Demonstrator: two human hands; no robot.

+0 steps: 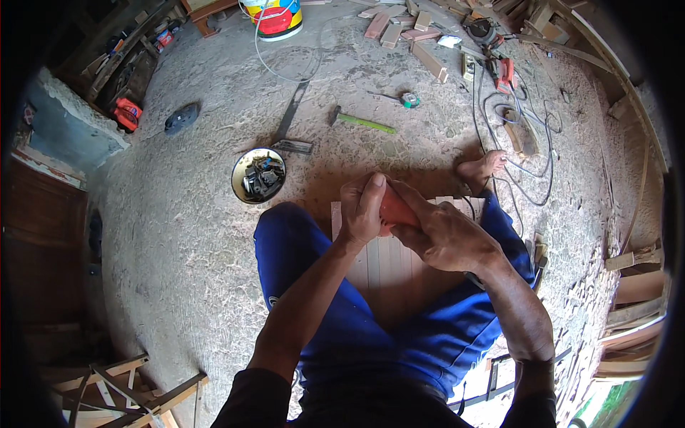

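Note:
Between my legs lies a pale panel of wooden strips (389, 285). Over its far part I hold a red tool (397, 212), perhaps a power tool, mostly hidden by my fingers. My left hand (362, 210) is closed on its left side, thumb raised on top. My right hand (449, 235) grips it from the right, fingers and thumb around the red body. What lies directly under the tool is hidden.
On the concrete floor are a bowl of metal pieces (258, 175), a green-handled hammer (364, 122), a tape measure (409, 100), a bucket (278, 20), wood offcuts (428, 60) and a red tool with cables (504, 75). Wooden frames (128, 385) stand lower left.

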